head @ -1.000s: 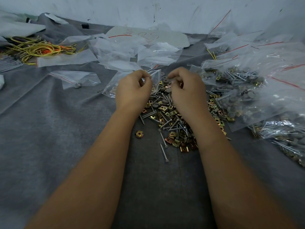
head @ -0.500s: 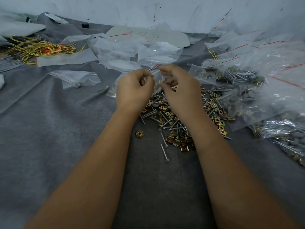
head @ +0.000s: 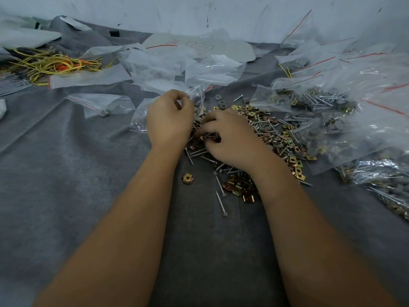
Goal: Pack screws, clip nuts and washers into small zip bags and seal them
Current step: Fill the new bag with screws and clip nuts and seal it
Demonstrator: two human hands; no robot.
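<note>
A loose pile of screws, gold clip nuts and grey washers (head: 269,129) lies on the grey cloth (head: 66,173) at the centre. My left hand (head: 169,119) pinches the mouth of a small clear zip bag (head: 141,117) and holds it up at the pile's left edge. My right hand (head: 230,138) is down on the pile with its fingers curled into the hardware; what the fingertips hold is hidden. A single clip nut (head: 188,178) and a lone screw (head: 221,203) lie apart in front of the pile.
Filled zip bags of hardware (head: 345,120) are heaped at the right. Empty clear bags (head: 168,65) lie behind the pile, and another bag with one washer (head: 100,105) sits to the left. Yellow and orange wires (head: 51,64) lie far left. A white wall (head: 199,14) closes the back.
My right hand has dropped from the bag's mouth down onto the pile of hardware. My left hand keeps holding the bag in about the same place.
</note>
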